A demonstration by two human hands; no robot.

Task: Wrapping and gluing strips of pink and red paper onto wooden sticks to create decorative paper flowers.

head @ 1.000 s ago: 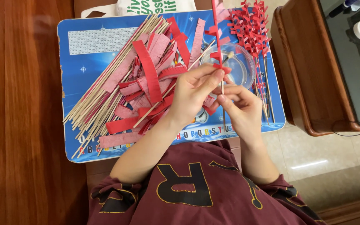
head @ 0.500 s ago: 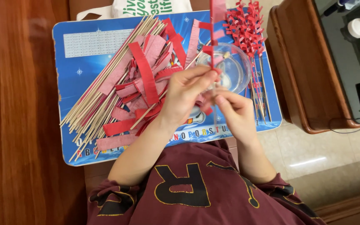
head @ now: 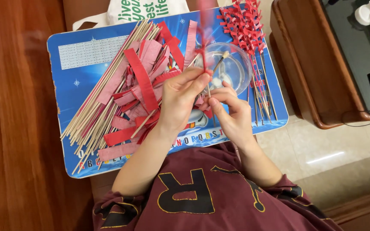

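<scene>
Blue board (head: pixel 86 55) carrying the lot, bare sticks (head: pixel 95 115) and red paper strips (head: pixel 144 81) heaped at nine o'clock, clear bowl (head: pixel 236 70) at two, wrapped sticks (head: pixel 247 30) at one

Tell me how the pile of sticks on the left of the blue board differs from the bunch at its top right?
The left pile of sticks is bare and pale, fanned out slantwise under loose red paper strips. The top-right bunch has red fringed paper wound around its upper ends and lies more upright. Both rest on the blue board.

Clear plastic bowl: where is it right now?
Head view: the clear plastic bowl sits upper right on the blue board, just beyond the left hand and right hand, beside the finished red-wrapped sticks.
</scene>
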